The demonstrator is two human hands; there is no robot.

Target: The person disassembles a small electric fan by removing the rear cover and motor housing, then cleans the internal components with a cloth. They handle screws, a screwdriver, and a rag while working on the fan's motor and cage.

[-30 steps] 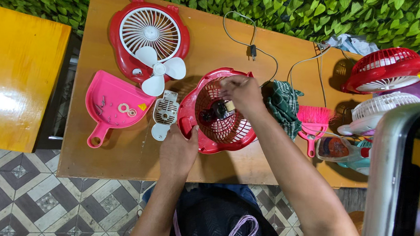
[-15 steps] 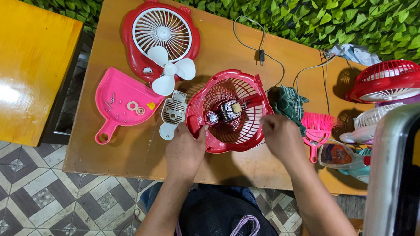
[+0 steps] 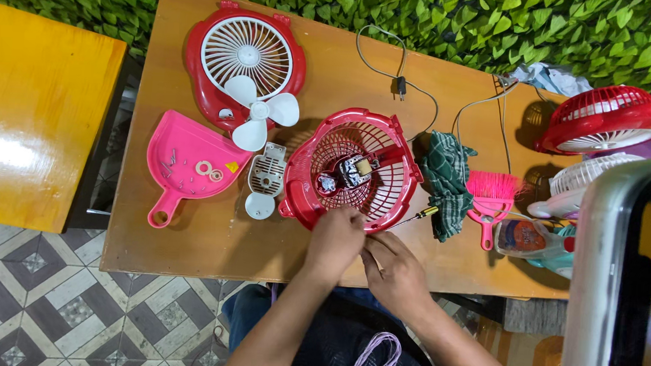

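Fingers of the left hand (image 3: pixel 335 239) curled onto the near rim of the red fan housing (image 3: pixel 352 169), apparently steadying it; whether anything small is pinched there, impossible to tell. Right hand (image 3: pixel 393 272) just beside and touching the left, fingers bent toward the same rim, grip hidden behind the knuckles. Housing resting open side up near the front edge of the wooden desk (image 3: pixel 189 228), close to the body for easy reach, its small motor (image 3: pixel 356 170) exposed at the centre of the grille. Yellow-handled screwdriver (image 3: pixel 419 216) lying just right of the housing, within reach of the right hand. To the left, a grey motor cover (image 3: pixel 264 189) set aside, and a pink dustpan (image 3: pixel 189 167) serving as a tray for loose washers and screws, likely to keep them from rolling away. Behind those, a red front grille (image 3: pixel 244 58) with the white blade (image 3: pixel 258 116) laid on top. To the right, a green cloth (image 3: pixel 446 180), a pink brush (image 3: pixel 489 199) and a plug cord (image 3: pixel 399 83) trailing across the desk. More fans (image 3: pixel 611 120) stacked at the far right edge.
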